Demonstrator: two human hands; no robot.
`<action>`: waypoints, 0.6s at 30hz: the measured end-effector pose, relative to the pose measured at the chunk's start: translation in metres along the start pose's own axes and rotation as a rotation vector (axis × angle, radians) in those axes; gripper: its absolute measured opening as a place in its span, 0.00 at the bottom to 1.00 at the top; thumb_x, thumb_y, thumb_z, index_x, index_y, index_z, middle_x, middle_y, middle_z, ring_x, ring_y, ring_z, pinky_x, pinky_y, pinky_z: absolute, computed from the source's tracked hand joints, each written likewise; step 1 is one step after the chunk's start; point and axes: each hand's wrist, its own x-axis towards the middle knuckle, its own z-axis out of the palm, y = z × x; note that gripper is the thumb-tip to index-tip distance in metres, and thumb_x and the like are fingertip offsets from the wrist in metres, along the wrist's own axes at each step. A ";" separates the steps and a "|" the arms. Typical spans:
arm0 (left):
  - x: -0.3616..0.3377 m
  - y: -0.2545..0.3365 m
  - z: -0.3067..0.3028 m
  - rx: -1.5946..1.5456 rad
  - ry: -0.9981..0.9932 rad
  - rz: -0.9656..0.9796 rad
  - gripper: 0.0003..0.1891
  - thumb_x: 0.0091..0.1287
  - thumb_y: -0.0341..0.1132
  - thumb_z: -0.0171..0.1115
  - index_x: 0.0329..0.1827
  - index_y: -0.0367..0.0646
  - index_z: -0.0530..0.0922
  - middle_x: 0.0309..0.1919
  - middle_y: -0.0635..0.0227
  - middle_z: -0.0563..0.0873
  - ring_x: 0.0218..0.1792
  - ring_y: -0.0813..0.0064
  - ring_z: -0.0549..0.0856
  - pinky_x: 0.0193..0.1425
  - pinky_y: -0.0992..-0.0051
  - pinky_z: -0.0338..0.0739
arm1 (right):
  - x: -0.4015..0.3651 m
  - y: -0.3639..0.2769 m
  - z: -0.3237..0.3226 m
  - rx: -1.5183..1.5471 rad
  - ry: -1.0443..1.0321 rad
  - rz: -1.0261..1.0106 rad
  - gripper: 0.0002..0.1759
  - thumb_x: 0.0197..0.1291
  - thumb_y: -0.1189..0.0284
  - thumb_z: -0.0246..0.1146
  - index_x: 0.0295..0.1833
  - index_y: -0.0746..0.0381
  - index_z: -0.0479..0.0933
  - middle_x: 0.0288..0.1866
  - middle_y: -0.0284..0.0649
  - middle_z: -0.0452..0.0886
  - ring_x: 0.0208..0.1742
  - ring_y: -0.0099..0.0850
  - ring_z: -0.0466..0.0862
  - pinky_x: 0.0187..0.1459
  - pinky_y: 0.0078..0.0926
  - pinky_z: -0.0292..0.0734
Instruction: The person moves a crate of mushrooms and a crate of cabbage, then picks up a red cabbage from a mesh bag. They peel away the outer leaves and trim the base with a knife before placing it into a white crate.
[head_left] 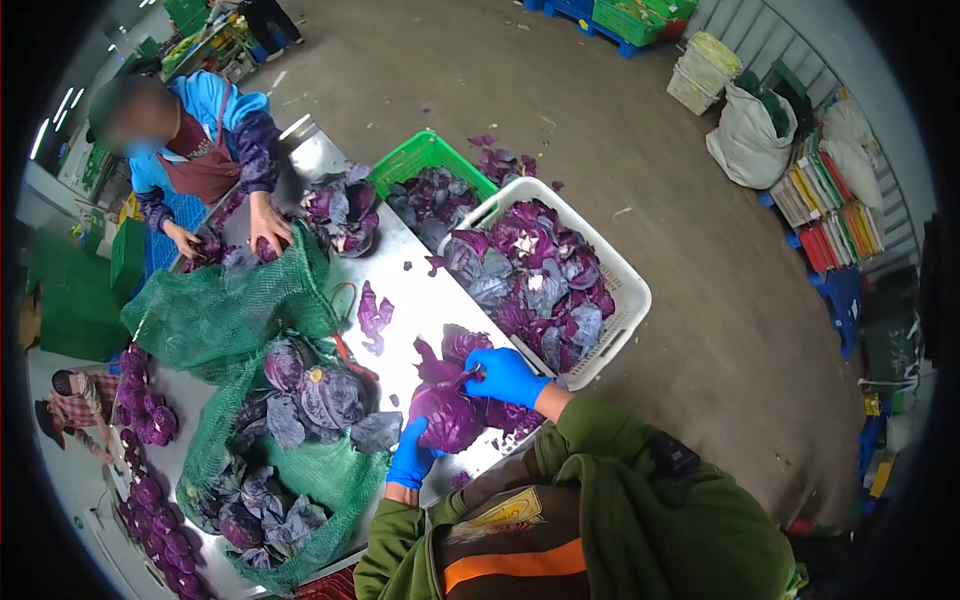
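Observation:
My left hand [411, 458], in a blue glove, holds a purple cabbage [450, 417] from its lower left side, over the near edge of the metal table [405, 290]. At the cabbage's upper right, my right hand [503, 377], also gloved in blue, has its fingers closed on a purple outer leaf [466, 376]. Loose leaves lie beneath and right of the cabbage. Left of my hands, several cabbages [332, 397] with dark outer leaves rest in an open green mesh bag [215, 430].
Beyond my right hand stands a white crate [625, 300] full of cabbage leaves, beside a green crate [415, 152]. Across the table a co-worker [215, 140] handles a cabbage. Trimmed cabbages [150, 490] line the far left side. Another person [85, 400] works at lower left.

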 end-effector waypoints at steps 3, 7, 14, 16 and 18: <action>-0.015 0.026 0.016 -0.140 0.000 0.033 0.38 0.63 0.40 0.69 0.75 0.42 0.63 0.65 0.61 0.77 0.63 0.62 0.79 0.64 0.61 0.77 | 0.018 0.056 -0.005 0.124 0.299 0.175 0.20 0.51 0.55 0.72 0.45 0.55 0.83 0.35 0.46 0.87 0.37 0.48 0.88 0.40 0.39 0.83; -0.039 0.069 0.080 0.723 0.142 0.343 0.54 0.50 0.46 0.82 0.76 0.36 0.58 0.64 0.50 0.75 0.63 0.60 0.78 0.66 0.62 0.75 | 0.028 0.054 -0.064 -0.203 0.712 0.339 0.34 0.58 0.63 0.69 0.69 0.59 0.68 0.59 0.55 0.78 0.53 0.55 0.82 0.50 0.47 0.80; 0.006 0.019 0.071 1.450 0.539 0.616 0.64 0.41 0.60 0.82 0.76 0.33 0.57 0.62 0.42 0.72 0.60 0.44 0.75 0.64 0.56 0.73 | -0.021 0.021 0.018 0.705 -0.022 0.334 0.21 0.71 0.71 0.60 0.68 0.58 0.72 0.46 0.35 0.81 0.37 0.21 0.80 0.37 0.20 0.79; 0.007 0.020 0.066 1.416 0.483 0.623 0.64 0.40 0.60 0.83 0.76 0.34 0.58 0.61 0.43 0.72 0.59 0.44 0.76 0.64 0.56 0.73 | -0.026 0.028 0.033 0.656 -0.030 0.282 0.21 0.71 0.71 0.60 0.69 0.58 0.72 0.44 0.34 0.81 0.35 0.19 0.79 0.37 0.19 0.78; 0.009 0.022 0.064 1.435 0.490 0.697 0.64 0.38 0.59 0.84 0.76 0.36 0.59 0.60 0.46 0.73 0.59 0.46 0.75 0.65 0.56 0.71 | -0.027 0.032 0.039 0.620 0.029 0.236 0.21 0.71 0.68 0.60 0.68 0.57 0.73 0.45 0.38 0.84 0.36 0.26 0.84 0.40 0.26 0.81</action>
